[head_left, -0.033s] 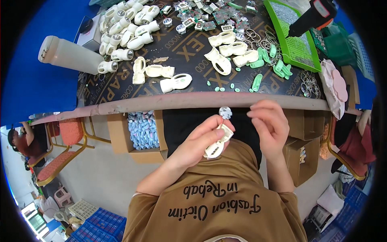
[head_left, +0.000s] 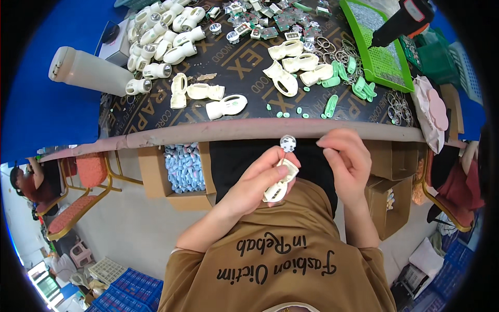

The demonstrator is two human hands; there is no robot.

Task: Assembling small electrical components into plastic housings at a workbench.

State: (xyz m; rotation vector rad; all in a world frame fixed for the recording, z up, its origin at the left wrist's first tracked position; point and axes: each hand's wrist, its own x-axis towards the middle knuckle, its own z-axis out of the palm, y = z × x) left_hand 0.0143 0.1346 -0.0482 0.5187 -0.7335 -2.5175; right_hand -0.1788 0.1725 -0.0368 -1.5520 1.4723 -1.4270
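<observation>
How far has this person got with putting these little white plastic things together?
A heap of assembled white casings sits at the table's far left. The left hand holds one casing half with a small round part above it; the right hand pinches beside it. Loose halves, green clips and circuit boards remain.

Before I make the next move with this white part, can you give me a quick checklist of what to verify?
1. Left hand grips the cream-white plastic shell: ok.
2. Small round silver-and-white disc sits at the shell's top end: ok; whether it is seated, cannot tell.
3. Right hand is free, fingers pinched beside the disc: ok; anything between them, cannot tell.
4. Work is held over the lap, below the dark table's edge: ok.
5. Spare cream-white shells and green plastic clips lie on the table: ok.
</observation>
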